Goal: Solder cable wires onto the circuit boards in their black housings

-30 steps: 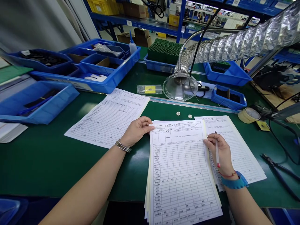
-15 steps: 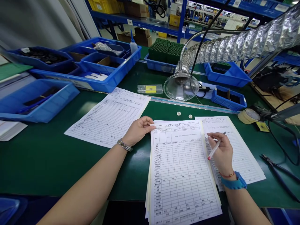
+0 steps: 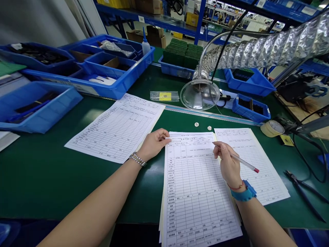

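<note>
A stack of printed forms [image 3: 195, 192] lies in front of me, its lower end reaching past the table's near edge. At its top left corner my left hand [image 3: 154, 142] pinches the paper between thumb and bent fingers. My right hand [image 3: 228, 164] grips a clear pen [image 3: 245, 162] with a red end, its tip near the upper right of the top form. Beneath and beyond that hand lies another sheaf of forms [image 3: 267, 171]. To the left, a separate form [image 3: 115, 130] rests flat on the green table.
Two small white round pieces [image 3: 196, 124] sit beyond the stack. Pliers [image 3: 299, 187] and a tape roll [image 3: 272, 128] lie to the right. Blue bins [image 3: 120, 85] stand at back left. A clear funnel hood [image 3: 199, 97] on a foil duct [image 3: 257, 48] hangs low behind.
My right hand has moved left over the top form and turned the pen, so its red end now points right. My left hand stays at the stack's corner.
</note>
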### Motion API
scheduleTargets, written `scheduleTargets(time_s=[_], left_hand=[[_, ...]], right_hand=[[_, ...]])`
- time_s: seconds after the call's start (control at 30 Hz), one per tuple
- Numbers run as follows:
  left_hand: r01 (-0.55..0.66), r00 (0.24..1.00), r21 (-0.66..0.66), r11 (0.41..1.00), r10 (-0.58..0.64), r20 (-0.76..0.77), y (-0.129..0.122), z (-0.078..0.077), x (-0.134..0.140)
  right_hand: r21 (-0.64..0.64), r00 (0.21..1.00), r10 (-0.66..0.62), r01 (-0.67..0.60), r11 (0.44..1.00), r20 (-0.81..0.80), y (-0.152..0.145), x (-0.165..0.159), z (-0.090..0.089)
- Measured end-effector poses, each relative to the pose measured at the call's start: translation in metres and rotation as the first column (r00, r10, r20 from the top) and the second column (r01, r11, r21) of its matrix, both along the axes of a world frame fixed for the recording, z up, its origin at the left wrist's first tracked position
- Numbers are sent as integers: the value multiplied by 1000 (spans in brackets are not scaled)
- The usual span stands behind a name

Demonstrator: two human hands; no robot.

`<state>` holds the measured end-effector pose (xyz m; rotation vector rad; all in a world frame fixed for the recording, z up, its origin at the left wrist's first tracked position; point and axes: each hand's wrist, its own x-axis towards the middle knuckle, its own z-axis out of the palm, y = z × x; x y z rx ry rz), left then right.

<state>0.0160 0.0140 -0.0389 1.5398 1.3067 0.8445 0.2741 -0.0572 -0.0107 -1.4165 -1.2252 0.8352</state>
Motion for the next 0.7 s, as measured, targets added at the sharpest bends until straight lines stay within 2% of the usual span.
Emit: scheduleTargets(time_s=[0.13,0.3,0.7], left_hand=[[1,1000,3,1000,-1,-16,1,0,0],[1,1000,-9,1000,-1,-17,1,-1,0],[14,1000,-32,999,-14,-5,1,-1,-1]], right_hand=[[-32,992,-12,8,999,-127,2,5,-12],[-52,986,-22,13,999,-167,4,8,-20],[-63,982,-22,10,998,-186,3,3,-17]])
